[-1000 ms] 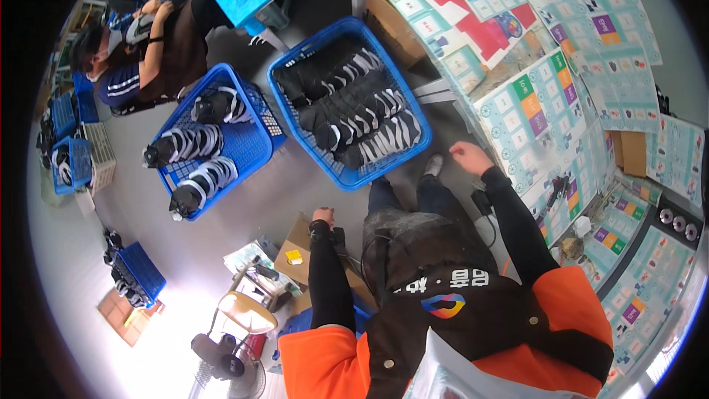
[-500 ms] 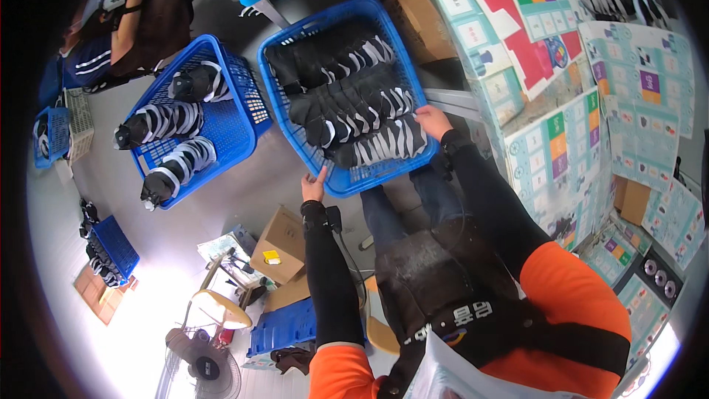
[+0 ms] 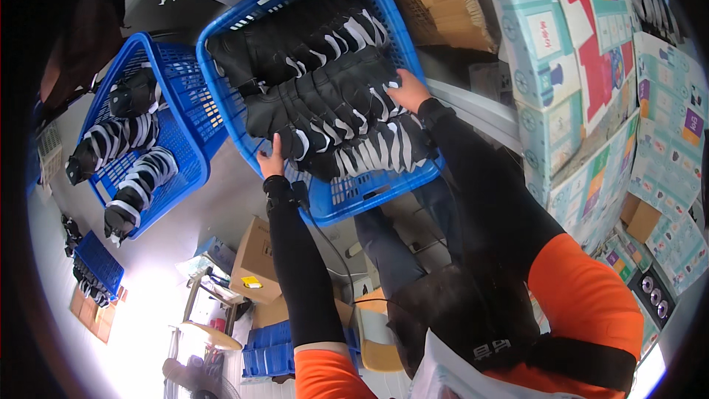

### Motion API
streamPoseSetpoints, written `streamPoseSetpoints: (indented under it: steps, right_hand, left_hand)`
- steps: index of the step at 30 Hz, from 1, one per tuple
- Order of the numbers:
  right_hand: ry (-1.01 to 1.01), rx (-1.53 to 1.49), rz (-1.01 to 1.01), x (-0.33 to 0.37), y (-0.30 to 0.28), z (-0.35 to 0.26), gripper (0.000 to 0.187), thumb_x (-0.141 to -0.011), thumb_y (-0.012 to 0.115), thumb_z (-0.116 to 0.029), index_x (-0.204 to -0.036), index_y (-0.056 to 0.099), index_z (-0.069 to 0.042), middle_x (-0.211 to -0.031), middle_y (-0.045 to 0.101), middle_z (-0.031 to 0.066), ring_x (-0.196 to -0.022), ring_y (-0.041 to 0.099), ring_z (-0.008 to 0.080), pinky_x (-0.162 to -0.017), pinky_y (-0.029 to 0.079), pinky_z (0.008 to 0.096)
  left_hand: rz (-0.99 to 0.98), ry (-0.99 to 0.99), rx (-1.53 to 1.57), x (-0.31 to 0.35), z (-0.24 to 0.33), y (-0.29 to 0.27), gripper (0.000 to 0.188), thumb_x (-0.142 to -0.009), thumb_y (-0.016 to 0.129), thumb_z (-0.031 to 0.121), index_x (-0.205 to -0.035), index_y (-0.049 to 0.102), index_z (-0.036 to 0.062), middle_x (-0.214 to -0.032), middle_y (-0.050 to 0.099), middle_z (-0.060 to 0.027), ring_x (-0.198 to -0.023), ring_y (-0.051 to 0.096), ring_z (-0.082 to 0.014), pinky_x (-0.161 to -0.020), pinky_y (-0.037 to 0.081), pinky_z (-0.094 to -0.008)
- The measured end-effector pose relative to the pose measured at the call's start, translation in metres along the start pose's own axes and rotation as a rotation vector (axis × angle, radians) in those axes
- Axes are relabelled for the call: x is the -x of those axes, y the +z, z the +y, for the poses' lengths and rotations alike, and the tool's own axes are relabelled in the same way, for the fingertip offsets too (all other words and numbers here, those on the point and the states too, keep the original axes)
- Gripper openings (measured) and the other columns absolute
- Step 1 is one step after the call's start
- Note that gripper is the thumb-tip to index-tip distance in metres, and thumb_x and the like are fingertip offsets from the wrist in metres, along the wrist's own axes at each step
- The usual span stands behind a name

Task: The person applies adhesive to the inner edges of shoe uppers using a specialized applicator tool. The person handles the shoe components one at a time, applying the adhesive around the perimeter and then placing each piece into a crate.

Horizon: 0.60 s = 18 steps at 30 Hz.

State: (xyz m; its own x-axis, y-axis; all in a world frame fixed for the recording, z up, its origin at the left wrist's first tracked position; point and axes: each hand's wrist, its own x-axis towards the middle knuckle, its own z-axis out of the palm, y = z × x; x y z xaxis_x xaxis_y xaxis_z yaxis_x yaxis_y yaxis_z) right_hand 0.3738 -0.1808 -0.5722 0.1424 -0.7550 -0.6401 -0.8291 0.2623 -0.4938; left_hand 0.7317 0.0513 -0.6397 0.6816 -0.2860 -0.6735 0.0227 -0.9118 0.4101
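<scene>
A blue plastic basket [image 3: 319, 210] stands in front of me. It holds rows of black pieces with white edges, which look like stacked shoe uppers [image 3: 325, 100]. At the left end of the middle row is my left hand [image 3: 273, 161], its fingers apart beside the basket's left wall. My right hand [image 3: 410, 92] is inside the right wall, fingers closed on the right end of that same row. A nearer row of shoe uppers [image 3: 373, 154] lies along the basket's front side. The undersides of the rows are hidden.
Another blue basket [image 3: 196, 170] with similar stacks stands to the left. A cardboard box [image 3: 436, 0] and a metal table leg [image 3: 476, 112] are beyond the right rim. Paper-covered panels [image 3: 550, 96] rise on the right. Behind my left arm stand another carton [image 3: 255, 262] and a blue crate [image 3: 266, 351].
My right hand has gone from the right rim to the middle row's end. My left hand has left the front-left rim for that row's left end. The basket looks larger and closer.
</scene>
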Motion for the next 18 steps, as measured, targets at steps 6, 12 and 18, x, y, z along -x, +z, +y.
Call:
streamPoseSetpoints:
  steps: [6,12,18]
  right_hand:
    - [-0.012,0.057,0.03,-0.057,0.02,-0.023,0.096,-0.076,0.075,-0.034,-0.152,0.032,0.007,-0.152,0.042,0.0286,-0.14,0.043,0.04,-0.117,0.036,0.0389]
    - [0.12,-0.107,-0.228,-0.065,0.034,-0.034,0.1,-0.073,0.082,-0.042,-0.149,0.039,0.007,-0.144,0.053,0.0255,-0.132,0.053,0.0355,-0.112,0.041,0.0357]
    - [-0.009,-0.545,-0.353,-0.073,0.05,-0.006,0.079,-0.074,0.09,-0.028,-0.137,0.056,0.002,-0.13,0.066,0.013,-0.117,0.062,0.0214,-0.103,0.046,0.0303]
  left_hand:
    - [-0.071,0.071,0.435,-0.057,0.011,0.005,0.102,-0.076,0.082,0.063,-0.135,0.049,-0.0144,-0.135,0.059,-0.0202,-0.117,0.061,-0.0279,-0.101,0.048,-0.0373]
    - [-0.144,-0.109,0.634,-0.048,0.017,0.004,0.095,-0.077,0.084,0.056,-0.137,0.049,-0.0084,-0.133,0.06,-0.0148,-0.117,0.062,-0.0258,-0.097,0.051,-0.0378]
    - [-0.277,-0.128,0.683,-0.064,0.015,0.004,0.083,-0.079,0.088,0.038,-0.139,0.048,-0.0034,-0.135,0.06,-0.0115,-0.116,0.064,-0.0259,-0.099,0.052,-0.0386]
